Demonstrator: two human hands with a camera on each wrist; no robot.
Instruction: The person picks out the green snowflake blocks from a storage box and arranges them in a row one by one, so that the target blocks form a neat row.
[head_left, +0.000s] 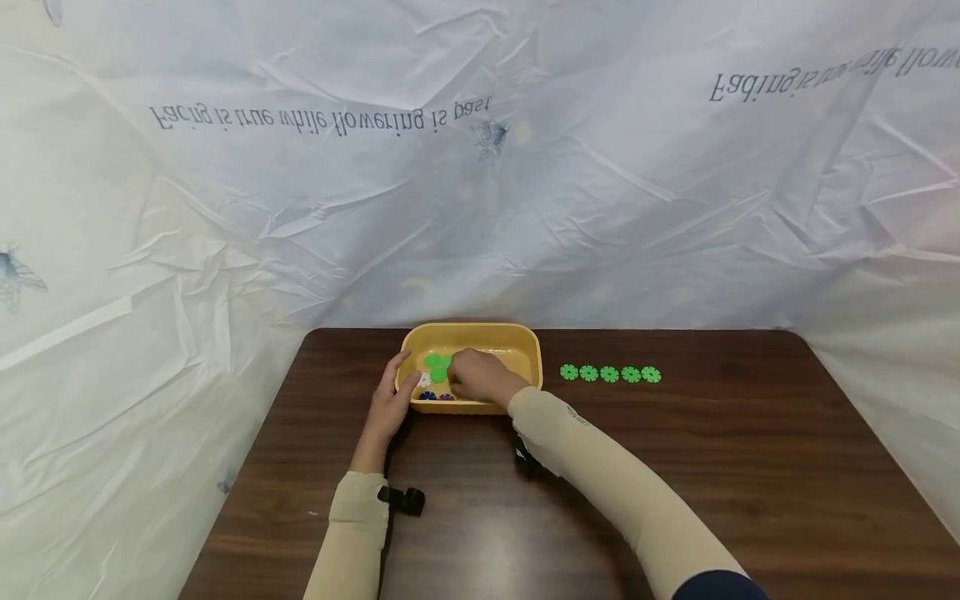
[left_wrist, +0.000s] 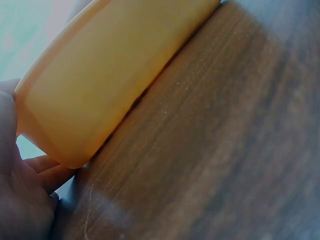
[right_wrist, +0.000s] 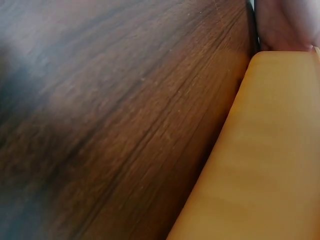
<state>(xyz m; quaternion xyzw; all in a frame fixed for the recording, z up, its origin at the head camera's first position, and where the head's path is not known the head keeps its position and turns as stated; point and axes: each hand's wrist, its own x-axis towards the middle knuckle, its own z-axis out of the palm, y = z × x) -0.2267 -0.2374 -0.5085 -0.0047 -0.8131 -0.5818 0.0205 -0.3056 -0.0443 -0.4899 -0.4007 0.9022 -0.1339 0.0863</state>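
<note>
**Your right hand [head_left: 486, 377] reaches into the yellow tub [head_left: 465, 408], beside the green notched discs [head_left: 437, 376]**

The yellow tub looks smooth, fairly stiff and probably light enough to slide if bumped, so an end rim is a sensible place to steady it. Your left hand [head_left: 389, 402] grips the left end there, thumb over the rim, fingers outside. The green notched discs look like thin, light plastic, perhaps slippery, hardly fragile; lying flat and overlapping, they are best pinched by their toothed edges.

Your right hand's fingers bend down inside the tub with their tips hidden; whether they pinch a disc, you cannot tell from here.

Take that hand as the clock's centre, twelve pointing away from you. The purple disc [head_left: 446, 397] and blue disc [head_left: 427, 396] lie by the near wall at eight o'clock. The white disc [head_left: 424, 380] and the green cluster lie at nine, the green just beside your fingers. Outside the tub, at three, a row of five green discs [head_left: 609, 374] lies on the dark wood-grain table [head_left: 465, 508], well apart from your hand. Beyond, at twelve, hangs a creased pale sheet [head_left: 480, 217].
</note>
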